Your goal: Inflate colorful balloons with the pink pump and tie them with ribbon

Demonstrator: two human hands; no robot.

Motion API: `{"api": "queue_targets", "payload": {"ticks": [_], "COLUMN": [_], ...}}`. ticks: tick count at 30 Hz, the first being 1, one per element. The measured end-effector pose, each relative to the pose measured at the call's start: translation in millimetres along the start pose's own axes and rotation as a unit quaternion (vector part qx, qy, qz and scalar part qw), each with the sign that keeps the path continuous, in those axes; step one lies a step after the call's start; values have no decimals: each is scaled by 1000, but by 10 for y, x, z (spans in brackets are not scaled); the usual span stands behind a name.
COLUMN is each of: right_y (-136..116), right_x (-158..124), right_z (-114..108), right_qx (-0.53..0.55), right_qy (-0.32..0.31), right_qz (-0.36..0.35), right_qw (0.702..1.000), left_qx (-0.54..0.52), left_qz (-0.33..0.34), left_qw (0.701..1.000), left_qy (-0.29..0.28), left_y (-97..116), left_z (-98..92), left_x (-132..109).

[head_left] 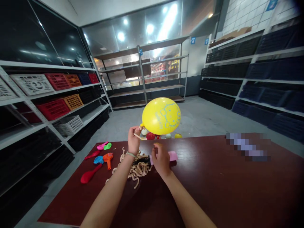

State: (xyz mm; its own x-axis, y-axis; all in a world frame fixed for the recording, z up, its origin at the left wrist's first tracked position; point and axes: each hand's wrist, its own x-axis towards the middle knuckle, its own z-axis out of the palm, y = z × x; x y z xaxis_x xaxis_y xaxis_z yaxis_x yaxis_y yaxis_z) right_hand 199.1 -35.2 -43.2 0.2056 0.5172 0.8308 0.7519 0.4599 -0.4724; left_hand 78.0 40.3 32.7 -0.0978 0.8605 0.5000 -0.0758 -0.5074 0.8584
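In the head view, my left hand (134, 139) is closed in a pinch at the neck of an inflated yellow balloon (156, 115) with a blue cartoon print. A thin pale string (137, 136) loops from these fingers. My right hand (161, 158) is lower and to the right, fingers loosely bent with a gap at the thumb, and nothing visible in it. Behind it lies a pink and black tube-shaped object (173, 155), partly hidden by the hand. A heap of beige cords (140, 170) lies under my left forearm, around the object's black end.
Uninflated balloons lie at the table's left, including red (91, 173), orange (108, 160) and blue (98, 160). A blurred-out item (247, 145) is at the far right of the dark red table (201, 190). Several round things, one red (150, 136), show beyond the far edge. Shelves (142, 90) surround the room.
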Motion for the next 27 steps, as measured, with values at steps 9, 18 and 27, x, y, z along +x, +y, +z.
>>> {"api": "queue_targets", "payload": {"ticks": [9, 18, 27], "right_y": [33, 29, -52], "right_x": [2, -34, -133], "right_z": [14, 36, 88], "right_qx": [4, -8, 13], "right_qy": [-7, -29, -106], "right_qz": [24, 2, -31], "right_qw": [1000, 1000, 994], "left_qx": [-18, 19, 5], "left_qz": [-60, -57, -106], "left_qw": [993, 998, 989], "left_qy": [-101, -28, 108], "left_y": [-70, -38, -41], "left_z": [140, -272, -1023], "left_x": [-6, -173, -523]}}
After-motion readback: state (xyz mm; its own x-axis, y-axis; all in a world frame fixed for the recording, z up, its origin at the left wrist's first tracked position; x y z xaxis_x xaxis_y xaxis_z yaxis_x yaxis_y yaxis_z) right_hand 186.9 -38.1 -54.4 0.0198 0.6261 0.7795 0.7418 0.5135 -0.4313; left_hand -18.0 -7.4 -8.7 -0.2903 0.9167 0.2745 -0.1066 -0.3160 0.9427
